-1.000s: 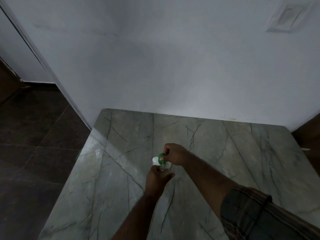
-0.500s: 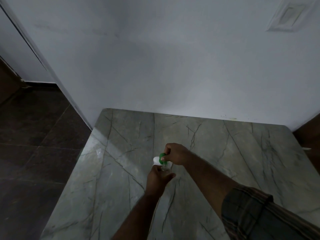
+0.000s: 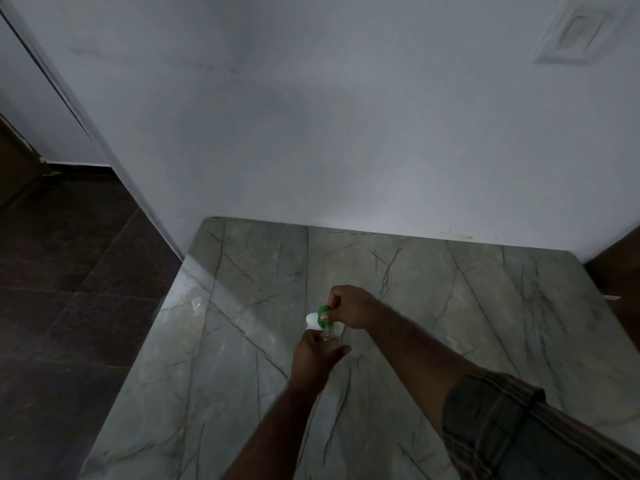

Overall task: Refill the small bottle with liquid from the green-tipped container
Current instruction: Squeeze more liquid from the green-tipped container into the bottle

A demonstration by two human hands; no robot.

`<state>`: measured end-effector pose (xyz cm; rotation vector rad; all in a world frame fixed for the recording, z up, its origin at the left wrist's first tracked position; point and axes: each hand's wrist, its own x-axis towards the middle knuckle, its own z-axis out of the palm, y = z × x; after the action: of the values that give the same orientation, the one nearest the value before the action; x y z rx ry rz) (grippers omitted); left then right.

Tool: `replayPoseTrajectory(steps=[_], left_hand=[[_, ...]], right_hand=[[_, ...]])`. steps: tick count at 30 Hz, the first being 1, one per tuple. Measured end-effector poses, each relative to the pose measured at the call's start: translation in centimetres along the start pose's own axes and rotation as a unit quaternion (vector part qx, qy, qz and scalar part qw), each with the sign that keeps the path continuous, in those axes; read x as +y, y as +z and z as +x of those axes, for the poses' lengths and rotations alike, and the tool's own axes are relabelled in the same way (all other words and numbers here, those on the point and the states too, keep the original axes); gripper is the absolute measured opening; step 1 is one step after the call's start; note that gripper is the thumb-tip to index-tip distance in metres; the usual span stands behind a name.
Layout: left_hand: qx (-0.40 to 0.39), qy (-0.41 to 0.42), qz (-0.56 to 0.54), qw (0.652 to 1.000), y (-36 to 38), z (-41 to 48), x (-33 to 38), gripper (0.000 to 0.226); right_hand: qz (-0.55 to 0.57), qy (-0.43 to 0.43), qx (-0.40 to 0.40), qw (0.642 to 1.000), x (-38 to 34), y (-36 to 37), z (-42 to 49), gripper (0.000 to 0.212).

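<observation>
As right hand (image 3: 349, 308) tilts container (image 3: 312, 319), bottle (image 3: 328, 337) sits beneath.

Your view is dim, with a grey-blue cast all over. The wall (image 3: 311, 133) takes the most light, soft and even. A pale sheen lies on the left part of the counter (image 3: 214, 289), perhaps from a source off to that side. The floor (image 3: 69, 306) is nearly black. The green-tipped container (image 3: 312, 320) is the one spot of strong colour; the small bottle (image 3: 328, 337) below it is barely a glint. Straight lines bow near the edges, and the wall plate (image 3: 575, 29) at top right looks soft.
</observation>
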<state>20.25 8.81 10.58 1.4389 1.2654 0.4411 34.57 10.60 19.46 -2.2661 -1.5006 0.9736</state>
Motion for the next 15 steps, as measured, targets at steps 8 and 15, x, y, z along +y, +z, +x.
replayPoseTrajectory(steps=[8, 15], left_hand=[[-0.007, -0.002, 0.003, 1.000, 0.10, -0.20, -0.35, 0.043], [-0.001, -0.001, 0.002, 1.000, 0.09, -0.06, -0.45, 0.045]], right_hand=[[-0.011, 0.003, 0.002, 1.000, 0.19, 0.76, -0.13, 0.025], [-0.008, 0.003, -0.003, 1.000, 0.23, 0.81, -0.19, 0.023]])
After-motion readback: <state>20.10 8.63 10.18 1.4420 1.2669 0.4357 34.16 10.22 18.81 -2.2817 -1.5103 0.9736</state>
